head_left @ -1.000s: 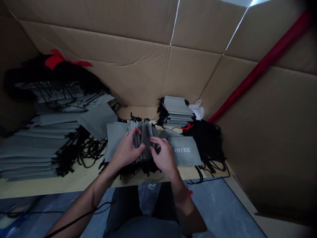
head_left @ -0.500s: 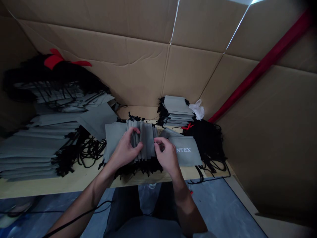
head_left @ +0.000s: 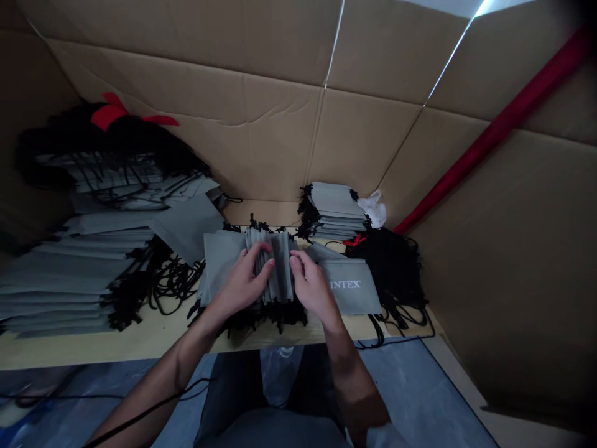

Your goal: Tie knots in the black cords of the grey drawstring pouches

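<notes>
A row of grey drawstring pouches (head_left: 282, 264) stands on edge on the table in front of me, black cords sticking out at its near and far ends. My left hand (head_left: 249, 277) grips the row from the left, with thumb and forefinger curved over the upright pouches. At the right end, my right hand (head_left: 310, 283) has its bent fingers and thumb on the outermost pouches. More grey pouches (head_left: 221, 255) lie flat under and beside my left hand. A flat pouch with white INTEX lettering (head_left: 354, 295) rests just right of my right hand.
Large piles of grey pouches (head_left: 69, 267) fill the table's left side, with black cords and a red strip (head_left: 109, 115) above. A neat stack (head_left: 333, 202) stands at the back, beside a white plastic bag (head_left: 373, 208). Black cords (head_left: 392, 261) heap at right. Cardboard walls (head_left: 275, 137) enclose the table.
My right hand has shifted slightly up, its fingers now flatter against the right end of the row. The upright pouches look pressed closer together. My left hand keeps its hold.
</notes>
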`<state>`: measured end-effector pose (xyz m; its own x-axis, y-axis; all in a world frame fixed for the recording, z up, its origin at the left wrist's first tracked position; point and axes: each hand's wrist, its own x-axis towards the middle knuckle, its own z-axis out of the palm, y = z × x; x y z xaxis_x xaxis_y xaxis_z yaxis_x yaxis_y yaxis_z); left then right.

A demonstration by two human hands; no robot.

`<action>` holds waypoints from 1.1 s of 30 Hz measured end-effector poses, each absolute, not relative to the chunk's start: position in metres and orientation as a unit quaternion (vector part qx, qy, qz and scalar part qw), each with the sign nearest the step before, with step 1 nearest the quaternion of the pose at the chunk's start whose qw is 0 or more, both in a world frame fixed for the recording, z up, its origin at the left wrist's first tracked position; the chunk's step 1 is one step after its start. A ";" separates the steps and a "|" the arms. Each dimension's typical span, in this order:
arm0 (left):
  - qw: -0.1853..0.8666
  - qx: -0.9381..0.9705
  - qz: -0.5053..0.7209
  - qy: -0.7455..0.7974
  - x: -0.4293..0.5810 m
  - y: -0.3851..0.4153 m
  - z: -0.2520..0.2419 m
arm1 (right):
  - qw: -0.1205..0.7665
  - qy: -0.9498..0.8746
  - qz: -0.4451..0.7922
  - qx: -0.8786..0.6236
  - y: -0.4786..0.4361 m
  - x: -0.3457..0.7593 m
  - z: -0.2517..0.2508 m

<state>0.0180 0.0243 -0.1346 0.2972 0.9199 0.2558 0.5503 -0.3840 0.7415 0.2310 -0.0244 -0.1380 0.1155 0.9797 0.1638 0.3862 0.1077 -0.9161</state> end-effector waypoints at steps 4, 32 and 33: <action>0.270 0.766 0.345 0.470 0.025 0.019 -0.130 | 0.462 -0.564 0.310 -0.610 -0.017 0.232 -0.139; 0.219 0.724 0.372 0.538 -0.064 0.080 -0.164 | 0.529 -0.595 0.316 -0.517 0.022 0.220 -0.172; 0.216 0.726 0.367 0.539 -0.061 0.080 -0.165 | 0.522 -0.599 0.315 -0.519 0.022 0.219 -0.171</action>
<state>-0.0612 0.0802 -0.1649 0.1481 0.9422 0.3006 0.6250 -0.3248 0.7099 0.2192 0.0217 -0.1711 0.0832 0.9506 0.2991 0.2936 0.2635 -0.9189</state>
